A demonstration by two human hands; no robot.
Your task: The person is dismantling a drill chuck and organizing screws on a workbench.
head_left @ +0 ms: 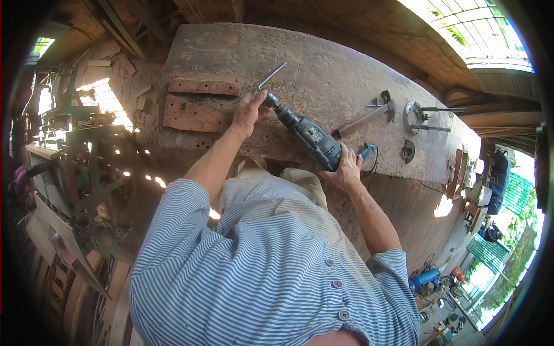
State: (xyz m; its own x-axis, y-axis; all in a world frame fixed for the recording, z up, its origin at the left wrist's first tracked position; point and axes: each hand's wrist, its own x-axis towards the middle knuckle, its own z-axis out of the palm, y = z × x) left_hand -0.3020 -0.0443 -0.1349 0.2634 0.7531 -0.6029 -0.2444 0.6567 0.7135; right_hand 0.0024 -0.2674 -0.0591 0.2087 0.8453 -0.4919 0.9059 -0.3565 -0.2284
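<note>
A dark power drill [314, 138] lies slantwise over the workbench [340, 81], its front toward the far left. My left hand [248, 115] is closed round the chuck [269, 101] at its front end. From beside those fingers a thin bent metal rod [273, 74] points away to the far right; whether it sits in the chuck or in my fingers I cannot tell. My right hand [347, 168] grips the rear of the drill's body, next to its blue-grey handle [367, 151]. Left of my left hand are two reddish-brown wooden pieces with holes [203, 87], [193, 115].
Right of the drill lie a hammer [369, 115], a round metal ring with two rods [414, 115] and a small dark curved part [408, 151]. A cord [430, 185] runs along the bench's near edge. Boards [63, 236] lean at the left; a blue cylinder [424, 278] stands at lower right.
</note>
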